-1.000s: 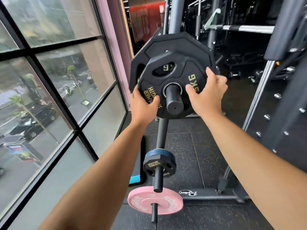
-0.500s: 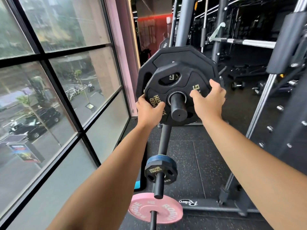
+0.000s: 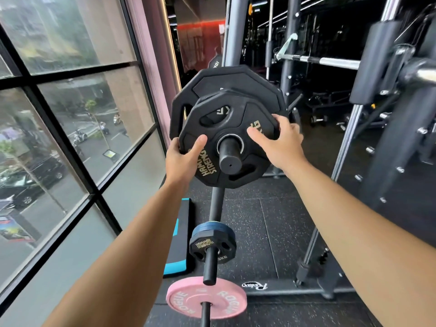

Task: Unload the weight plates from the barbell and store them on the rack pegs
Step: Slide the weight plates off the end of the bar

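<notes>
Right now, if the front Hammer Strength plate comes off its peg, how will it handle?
Probably heavy for its size: the front Hammer Strength plate is thick, and left hand and right hand both grip its rim. Its faceted edge should resist rolling.

We log the front plate (image 3: pixel 238 112) as black with a matt, rubber-like coat and a faint sheen, with gold lettering printed on it. Its hub ring (image 3: pixel 240 140) is bright bare metal. The peg (image 3: pixel 230 159) through it looks smooth and matt black. Pink plate (image 3: pixel 186 300): smooth, low gloss. Floor (image 3: pixel 264 220): speckled black rubber, grainy. Far bar (image 3: pixel 330 61): polished chrome.
</notes>
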